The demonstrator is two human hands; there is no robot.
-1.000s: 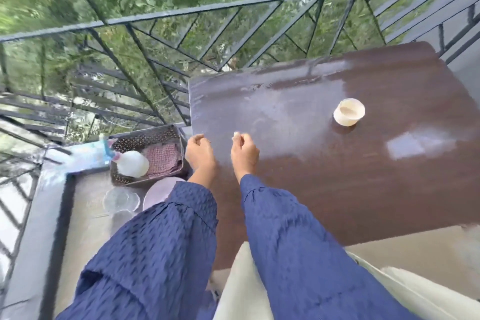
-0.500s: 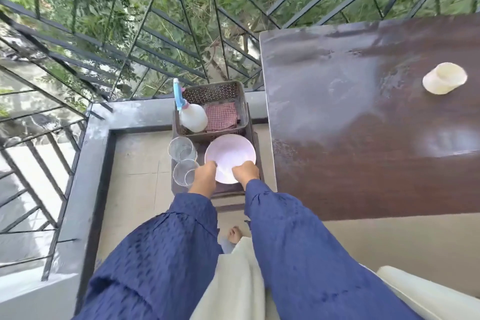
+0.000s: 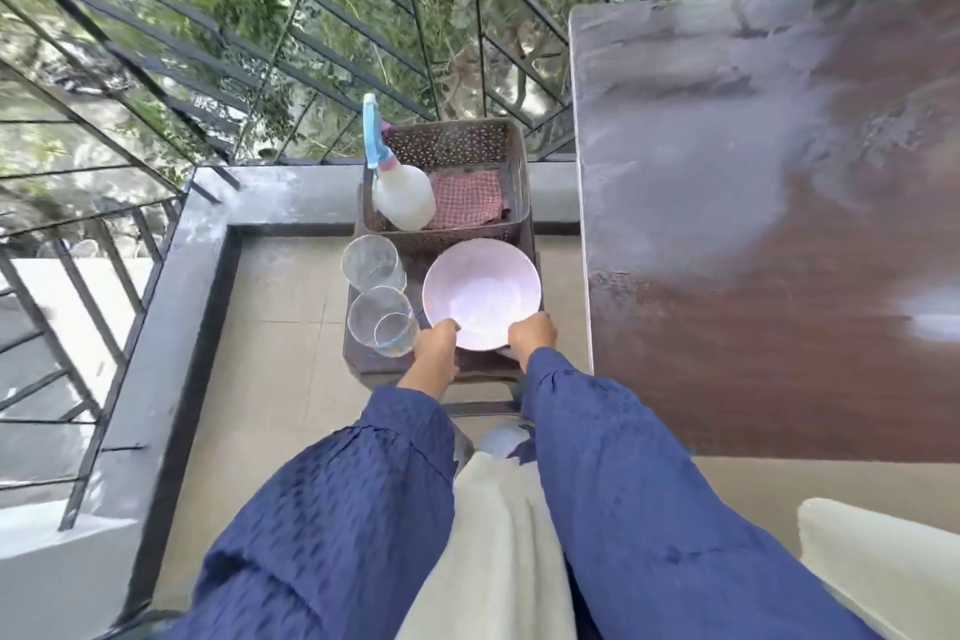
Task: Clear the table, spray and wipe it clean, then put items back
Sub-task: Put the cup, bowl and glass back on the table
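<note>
A pale pink bowl (image 3: 480, 294) rests on a low dark stool (image 3: 415, 365) left of the brown table (image 3: 753, 234). My left hand (image 3: 435, 340) grips the bowl's near left rim and my right hand (image 3: 531, 334) grips its near right rim. Two clear glasses (image 3: 371, 261) (image 3: 382, 322) stand on the stool beside the bowl. Behind them a dark perforated basket (image 3: 514, 156) holds a white spray bottle (image 3: 402, 195) with a blue trigger and a red checked cloth (image 3: 467, 198). The tabletop shows wet streaks.
A black metal railing (image 3: 311, 42) and a grey ledge (image 3: 171, 286) bound the balcony at the back and left. A pale cushioned seat (image 3: 878, 566) sits at the lower right. Tiled floor (image 3: 270, 379) lies between the ledge and the stool.
My hands left the table's near left edge and went down to the pink bowl on the stool. The view swung left, so the small cream cup on the table is out of frame.
</note>
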